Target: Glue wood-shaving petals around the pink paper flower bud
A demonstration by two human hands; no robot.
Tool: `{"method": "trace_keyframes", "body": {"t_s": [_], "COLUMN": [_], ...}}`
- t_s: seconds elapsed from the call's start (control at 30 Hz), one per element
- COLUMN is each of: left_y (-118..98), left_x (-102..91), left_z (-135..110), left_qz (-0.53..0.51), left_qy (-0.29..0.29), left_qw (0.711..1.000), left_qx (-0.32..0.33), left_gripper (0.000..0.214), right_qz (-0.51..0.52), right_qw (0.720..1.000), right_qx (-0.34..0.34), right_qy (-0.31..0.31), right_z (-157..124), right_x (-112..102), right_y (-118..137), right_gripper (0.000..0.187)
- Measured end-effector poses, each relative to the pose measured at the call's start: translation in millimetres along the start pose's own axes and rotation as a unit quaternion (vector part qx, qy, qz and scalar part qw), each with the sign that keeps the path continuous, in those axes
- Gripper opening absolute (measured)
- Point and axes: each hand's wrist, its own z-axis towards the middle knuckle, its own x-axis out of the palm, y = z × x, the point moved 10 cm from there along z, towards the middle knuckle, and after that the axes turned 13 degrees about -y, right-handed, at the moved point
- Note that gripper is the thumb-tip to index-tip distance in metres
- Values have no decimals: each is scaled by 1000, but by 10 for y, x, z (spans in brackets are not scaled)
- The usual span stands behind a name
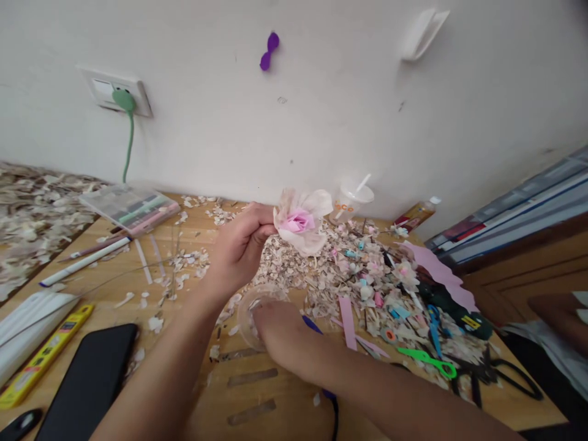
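My left hand [245,239] is raised over the table with thumb and fingers pinched at the back of a handmade flower [310,229]. The flower has pale, thin, dried-looking outer petals and a folded pink centre. My right hand [280,327] reaches down into a clear plastic cup [245,312], below and to the right of the left hand. Its fingertips are hidden inside the cup, so what they touch does not show. Small pale petal scraps [280,266] lie heaped just behind the cup.
Small flowers and scraps [367,269] cover the right side, with pink paper strips [348,321], green scissors [429,361] and black scissors [509,373]. A lidded drink cup [353,199] stands by the wall. On the left lie a black phone [87,380] and a yellow box [48,355].
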Motion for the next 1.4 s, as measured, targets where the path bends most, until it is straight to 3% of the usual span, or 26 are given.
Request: {"method": "trace_keyframes", "body": {"t_s": [0.1, 0.2, 0.3, 0.4, 0.53, 0.67, 0.73, 0.8, 0.93, 1.07, 1.23, 1.4], "left_y": [21, 48, 152, 310, 301, 221, 190, 165, 176, 160, 66, 93], "left_x": [-31, -64, -95, -131, -119, 15, 143, 268, 353, 333, 330, 390], "left_z": [12, 6, -38, -114, -148, -170, -208, -260, -327, -315, -267, -272], "left_qz": [13, 20, 19, 14, 11, 19, 23, 17, 12, 21, 39, 50], "left_qy": [-11, -23, -35, -52, -51, -4, 45, 94, 126, 115, 100, 112], "left_qw": [1000, 999, 997, 989, 987, 990, 990, 988, 984, 985, 990, 988], "left_qx": [-5, -12, -59, -136, -150, -142, -132, -119, -123, -129, -89, -95], "left_gripper": [32, 31, 29, 27, 33, 33, 30, 27, 26, 26, 25, 26], "right_qz": [-12, -11, 30, 112, 201, 274, 309, 300, 185, 79, -20, -96], "right_qw": [999, 999, 999, 985, 938, 857, 821, 810, 827, 843, 820, 780], "right_qx": [20, 27, 23, 12, 0, -14, -65, -138, -277, -320, -340, -360], "right_qy": [32, 33, -29, -127, -282, -436, -476, -484, -453, -425, -461, -503], "right_z": [-25, -36, -55, -119, -278, -589, -765, -909, -1072, -1131, -1301, -1286], "right_x": [19, -176, -538, -961, -1633, -2347, -2605, -2773, -2849, -2705, -2619, -2649], "right_y": [-49, -116, -96, -26, -89, -179, -56, 176, 605, 660, 675, 743], "right_gripper": [29, 20, 3, 13, 26, 13, 8, 17, 26, 24, 26, 20]}}
